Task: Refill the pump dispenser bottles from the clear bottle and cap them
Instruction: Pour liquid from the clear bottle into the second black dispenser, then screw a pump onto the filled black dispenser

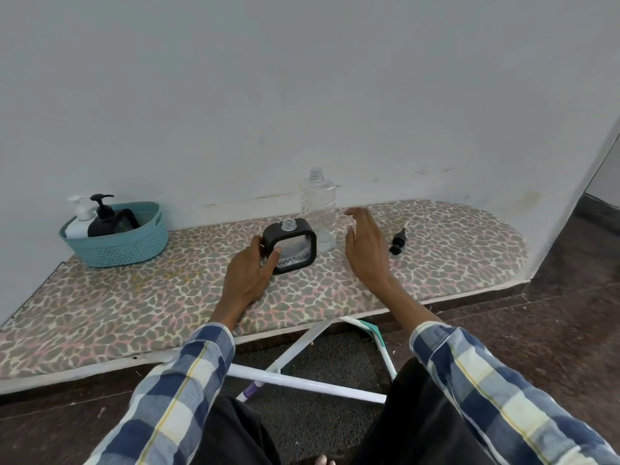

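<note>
Plaid sleeves (pixel 188 377) reach over the ironing board (pixel 436 263), where the left hand (pixel 250 270) grips the square black dispenser bottle (pixel 291 248) (uncapped) at mid-board. Just beyond stands the clear bottle (pixel 318 209); the right hand (pixel 367 245) hovers beside it, fingers relaxed. Right lies the black pump (pixel 398 241); far left, a teal basket (pixel 134 245).

Clear bottle (pixel 317 209) behind dispenser (pixel 291 250); pump (pixel 398 241) right.
</note>
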Motion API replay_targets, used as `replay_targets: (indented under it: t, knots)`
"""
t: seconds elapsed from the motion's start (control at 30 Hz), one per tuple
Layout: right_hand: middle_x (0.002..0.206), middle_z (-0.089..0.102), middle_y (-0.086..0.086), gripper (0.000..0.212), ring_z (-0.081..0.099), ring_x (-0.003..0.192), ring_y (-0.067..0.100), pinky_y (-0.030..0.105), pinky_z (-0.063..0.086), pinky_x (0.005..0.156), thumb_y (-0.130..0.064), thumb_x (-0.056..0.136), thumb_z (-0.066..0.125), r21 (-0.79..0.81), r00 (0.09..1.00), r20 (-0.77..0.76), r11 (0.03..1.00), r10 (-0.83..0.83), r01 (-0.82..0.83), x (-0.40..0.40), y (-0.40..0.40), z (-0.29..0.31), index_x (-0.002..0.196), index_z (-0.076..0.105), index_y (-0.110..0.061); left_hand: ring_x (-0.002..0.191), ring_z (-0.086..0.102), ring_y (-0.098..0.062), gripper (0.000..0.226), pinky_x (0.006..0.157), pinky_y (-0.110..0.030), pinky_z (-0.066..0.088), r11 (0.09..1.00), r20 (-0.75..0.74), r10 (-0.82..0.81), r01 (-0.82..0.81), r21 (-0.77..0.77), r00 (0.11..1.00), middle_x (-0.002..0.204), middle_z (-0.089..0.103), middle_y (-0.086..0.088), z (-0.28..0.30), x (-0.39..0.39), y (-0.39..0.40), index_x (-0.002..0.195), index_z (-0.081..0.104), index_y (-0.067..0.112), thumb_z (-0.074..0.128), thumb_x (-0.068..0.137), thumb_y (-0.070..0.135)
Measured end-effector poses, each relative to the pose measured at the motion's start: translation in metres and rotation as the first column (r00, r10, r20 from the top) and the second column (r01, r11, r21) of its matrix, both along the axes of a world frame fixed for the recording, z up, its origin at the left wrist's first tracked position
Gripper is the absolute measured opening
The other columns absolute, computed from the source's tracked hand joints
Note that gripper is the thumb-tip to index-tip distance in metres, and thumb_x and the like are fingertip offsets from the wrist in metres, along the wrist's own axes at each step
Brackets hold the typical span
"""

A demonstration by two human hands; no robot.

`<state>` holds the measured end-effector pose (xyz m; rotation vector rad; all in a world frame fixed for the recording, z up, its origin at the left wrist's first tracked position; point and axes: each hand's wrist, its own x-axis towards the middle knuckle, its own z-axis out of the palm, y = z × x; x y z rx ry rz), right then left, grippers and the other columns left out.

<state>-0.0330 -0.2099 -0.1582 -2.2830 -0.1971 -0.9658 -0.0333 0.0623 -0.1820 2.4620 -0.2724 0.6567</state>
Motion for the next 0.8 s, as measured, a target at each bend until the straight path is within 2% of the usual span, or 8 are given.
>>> replay_targets:
  t: [0.1, 0.17, 0.23, 0.33, 0.43, 0.57, 0.7, 0.8]
  knots:
    - [0.120, 0.064, 0.008, 0.027, 0.058, 0.110, 0.030, 0.044, 0.055, 0.079, 0.001, 0.096, 0.063, -0.033, 0.985, 0.010, 0.984, -0.173, 0.173, 0.008, -0.028, 0.006, 0.120, 0.062, -0.011, 0.088, 0.073, -0.026, 0.066, 0.076, -0.044, 0.061, 1.000, 0.009, 0.002, -0.002, 0.017, 1.000, 0.109, 0.078, -0.010, 0.001, -0.002, -0.002, 0.128, 0.058, 0.015, 0.037, 0.103, 0.073]
    - [0.123, 0.060, 0.011, 0.023, 0.053, 0.117, 0.033, 0.047, 0.054, 0.090, -0.006, 0.095, 0.068, -0.023, 0.955, -0.095, 0.960, -0.280, 0.279, 0.014, -0.048, 0.003, 0.117, 0.064, -0.013, 0.085, 0.070, -0.026, 0.065, 0.074, -0.042, 0.058, 0.999, 0.011, 0.010, -0.010, 0.030, 1.000, 0.106, 0.076, -0.009, 0.001, -0.002, -0.003, 0.126, 0.057, 0.015, 0.035, 0.104, 0.072]
    - [0.127, 0.054, 0.013, 0.025, 0.050, 0.121, 0.036, 0.048, 0.052, 0.092, -0.018, 0.094, 0.072, -0.020, 0.912, -0.229, 0.939, -0.339, 0.344, 0.019, -0.064, -0.003, 0.117, 0.063, -0.015, 0.085, 0.069, -0.026, 0.067, 0.073, -0.043, 0.058, 0.999, 0.007, 0.017, -0.017, 0.039, 1.000, 0.105, 0.074, -0.009, 0.001, -0.003, -0.003, 0.125, 0.056, 0.016, 0.033, 0.103, 0.074]
    - [0.131, 0.049, 0.015, 0.032, 0.049, 0.123, 0.039, 0.052, 0.051, 0.094, -0.031, 0.094, 0.073, -0.039, 0.863, -0.381, 0.938, -0.333, 0.345, 0.019, -0.078, -0.013, 0.120, 0.059, -0.018, 0.087, 0.069, -0.025, 0.066, 0.075, -0.044, 0.060, 0.999, 0.008, 0.013, -0.013, 0.044, 1.000, 0.106, 0.073, -0.007, 0.001, -0.005, -0.004, 0.123, 0.056, 0.017, 0.031, 0.104, 0.075]
    - [0.131, 0.048, 0.018, 0.035, 0.049, 0.122, 0.043, 0.057, 0.051, 0.096, -0.031, 0.093, 0.072, -0.080, 0.832, -0.460, 0.947, -0.311, 0.310, 0.018, -0.081, -0.021, 0.121, 0.056, -0.018, 0.086, 0.068, -0.024, 0.066, 0.075, -0.042, 0.059, 0.999, 0.009, 0.019, -0.020, 0.044, 1.000, 0.105, 0.072, -0.006, 0.002, -0.007, -0.005, 0.123, 0.055, 0.017, 0.030, 0.103, 0.076]
    - [0.124, 0.052, 0.021, 0.033, 0.052, 0.115, 0.042, 0.052, 0.051, 0.093, -0.018, 0.091, 0.069, -0.103, 0.841, -0.426, 0.941, -0.334, 0.322, 0.018, -0.079, -0.025, 0.121, 0.058, -0.014, 0.083, 0.068, -0.022, 0.062, 0.073, -0.045, 0.061, 0.999, 0.005, 0.023, -0.023, 0.049, 1.000, 0.101, 0.071, -0.003, 0.002, -0.007, -0.004, 0.120, 0.054, 0.020, 0.031, 0.105, 0.075]
    - [0.118, 0.056, 0.018, 0.026, 0.058, 0.105, 0.039, 0.049, 0.053, 0.086, -0.002, 0.091, 0.062, 0.018, 0.876, -0.371, 0.941, -0.308, 0.339, 0.017, -0.079, -0.024, 0.115, 0.058, -0.013, 0.082, 0.067, -0.021, 0.060, 0.073, -0.044, 0.060, 0.999, 0.002, 0.025, -0.025, 0.047, 1.000, 0.098, 0.069, -0.001, 0.002, -0.007, -0.005, 0.119, 0.055, 0.019, 0.033, 0.106, 0.074]
    - [0.117, 0.058, 0.015, 0.028, 0.059, 0.104, 0.035, 0.046, 0.053, 0.085, 0.001, 0.092, 0.064, 0.096, 0.909, -0.311, 0.943, -0.277, 0.320, 0.017, -0.076, -0.021, 0.114, 0.056, -0.013, 0.083, 0.068, -0.021, 0.061, 0.074, -0.044, 0.060, 0.999, -0.001, 0.028, -0.027, 0.041, 1.000, 0.100, 0.070, -0.002, 0.002, -0.006, -0.004, 0.121, 0.055, 0.019, 0.033, 0.106, 0.074]
